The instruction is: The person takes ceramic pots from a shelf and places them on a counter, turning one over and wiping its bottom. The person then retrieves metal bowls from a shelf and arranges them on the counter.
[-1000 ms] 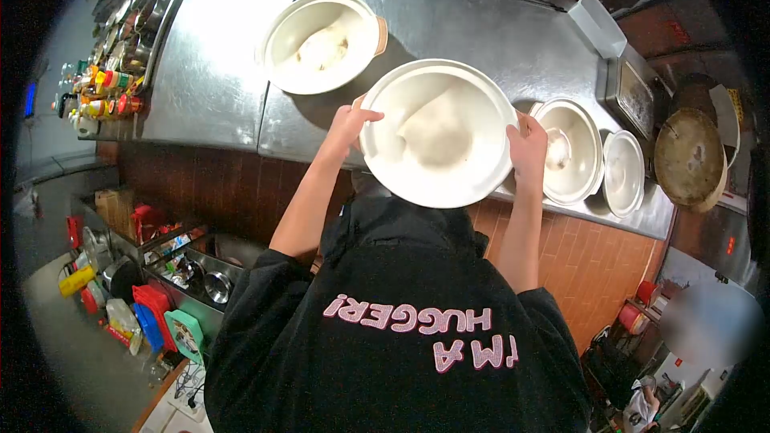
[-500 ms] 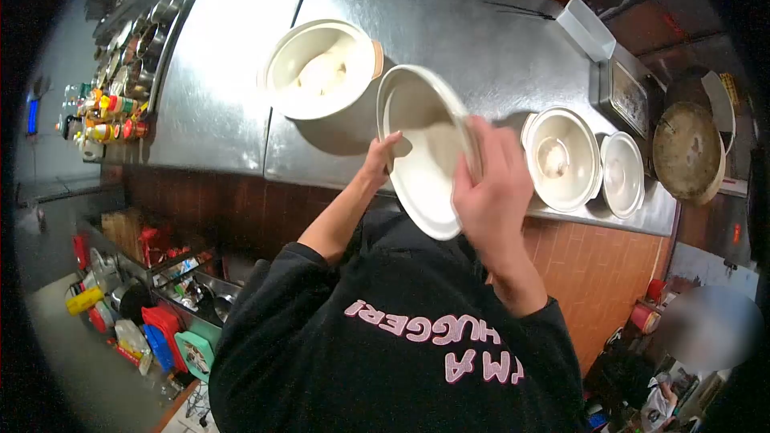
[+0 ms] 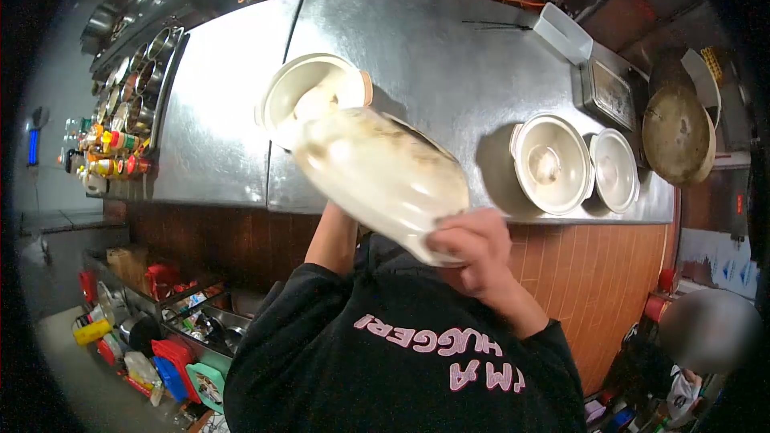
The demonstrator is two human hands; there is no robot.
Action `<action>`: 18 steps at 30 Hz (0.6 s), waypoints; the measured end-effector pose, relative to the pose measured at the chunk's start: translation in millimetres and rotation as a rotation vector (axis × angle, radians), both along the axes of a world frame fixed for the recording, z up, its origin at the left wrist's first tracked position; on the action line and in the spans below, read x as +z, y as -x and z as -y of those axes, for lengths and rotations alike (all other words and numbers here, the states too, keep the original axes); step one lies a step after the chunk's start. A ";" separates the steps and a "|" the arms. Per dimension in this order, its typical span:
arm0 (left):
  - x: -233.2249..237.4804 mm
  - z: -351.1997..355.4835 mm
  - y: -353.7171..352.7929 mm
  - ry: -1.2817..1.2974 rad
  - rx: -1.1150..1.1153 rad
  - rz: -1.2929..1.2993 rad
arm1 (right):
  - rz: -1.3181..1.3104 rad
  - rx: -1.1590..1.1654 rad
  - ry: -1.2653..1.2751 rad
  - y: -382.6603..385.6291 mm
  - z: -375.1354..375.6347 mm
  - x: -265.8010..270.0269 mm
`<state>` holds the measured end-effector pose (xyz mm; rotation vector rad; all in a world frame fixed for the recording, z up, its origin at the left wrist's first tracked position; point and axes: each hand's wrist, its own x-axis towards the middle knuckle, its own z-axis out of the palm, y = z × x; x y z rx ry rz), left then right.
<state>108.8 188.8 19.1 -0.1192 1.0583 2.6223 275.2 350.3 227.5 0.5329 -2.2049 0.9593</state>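
- Big white bowl (image 3: 377, 172) is up in the air, tipped steeply w/ its underside toward the camera; it's blurred.
- Its upper rim hangs over a second bowl (image 3: 281, 88), which sits on the steel counter (image 3: 449, 48).
- Right hand (image 3: 475, 250) is curled tight round the low edge of the big white bowl, fingers wrapped over the rim.
- Left hand is hidden behind the big white bowl. Only the left forearm (image 3: 333, 234) shows, reaching up under it, so can't tell how that hand grips.
- Second bowl holds a pale lump (image 3: 314, 100), prob. dough, half covered by the tipped rim.
- To the right on the counter: a round white pot (image 3: 552, 164), w/ a lid (image 3: 614, 170) just beside it.
- Beyond those, a metal tray (image 3: 607, 92) and a round brown pan (image 3: 678, 135).
- Far left: a row of sauce bottles (image 3: 112, 152).
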 end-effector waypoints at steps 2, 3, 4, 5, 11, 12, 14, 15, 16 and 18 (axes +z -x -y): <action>23.6 -0.4 26.6 0.091 0.127 -0.172 | -0.009 -0.262 0.137 -7.1 -10.9 -25.3; 43.1 -1.9 35.9 0.139 0.194 -0.271 | -0.007 -0.367 0.113 -5.0 -18.2 -29.5; 69.2 -2.1 41.6 0.190 0.257 -0.369 | -0.005 -0.469 0.087 -2.5 -25.2 -33.9; 101.9 -1.0 40.1 0.235 0.315 -0.455 | 0.094 -0.496 0.290 -2.8 -32.1 -45.8; 199.4 -1.1 27.3 0.816 0.614 -1.212 | 0.209 -0.356 1.177 10.6 -53.5 -158.3; 208.5 -7.7 21.6 0.832 0.708 -1.429 | 0.159 -0.274 1.368 15.4 -55.0 -180.4; 231.7 -20.1 -3.9 0.859 0.720 -1.672 | 0.184 -0.067 1.700 21.9 -63.6 -198.5; 237.7 -25.4 -20.1 0.883 0.682 -1.732 | 0.246 0.039 1.821 22.9 -67.0 -201.5; 240.8 -31.7 -36.3 0.905 0.645 -1.794 | 0.320 0.145 1.915 22.3 -73.3 -202.9; 237.6 -47.7 -66.9 0.878 0.608 -1.906 | 0.435 0.281 2.040 18.7 -82.0 -205.8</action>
